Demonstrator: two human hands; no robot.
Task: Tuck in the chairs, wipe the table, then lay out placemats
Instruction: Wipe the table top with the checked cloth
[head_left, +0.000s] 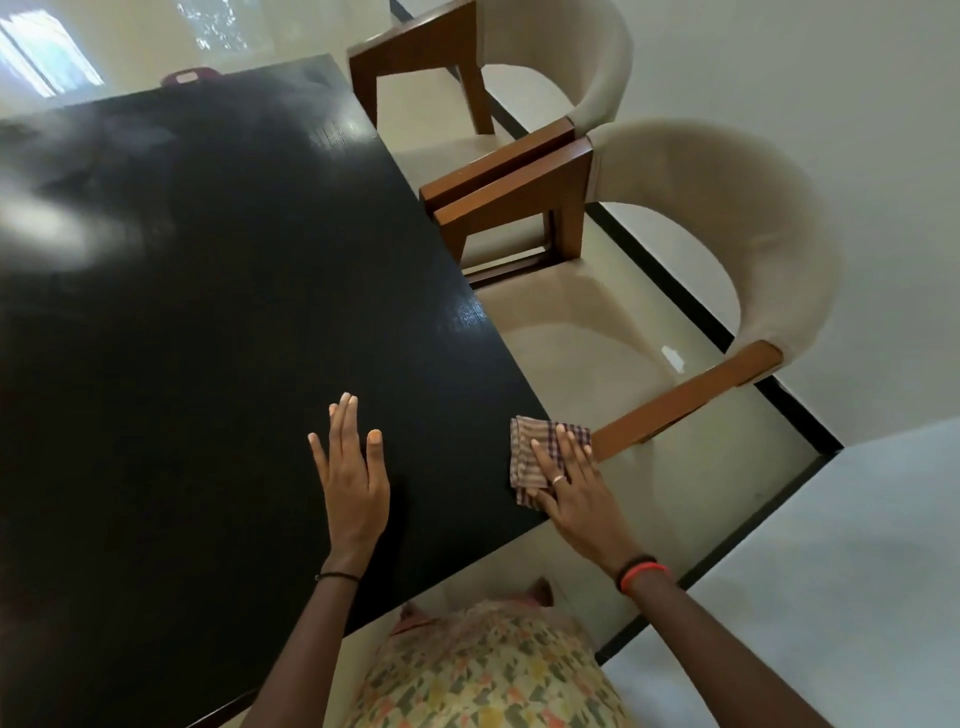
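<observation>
A large black table (218, 291) fills the left and middle of the head view. My right hand (574, 488) presses flat on a folded checked cloth (530, 452) at the table's near right corner. My left hand (353, 467) rests flat on the tabletop with fingers apart, holding nothing, about a hand's width left of the cloth. Two cream chairs with brown wooden arms stand along the table's right side: the near chair (727, 249) and the far chair (566, 62), both with their seats partly out from under the table.
Part of a dark red chair back (189, 77) shows beyond the table's far edge. A black floor border strip (701, 306) runs behind the chairs. My patterned clothing (488, 670) is against the table's near edge. Bright window reflections lie on the far floor.
</observation>
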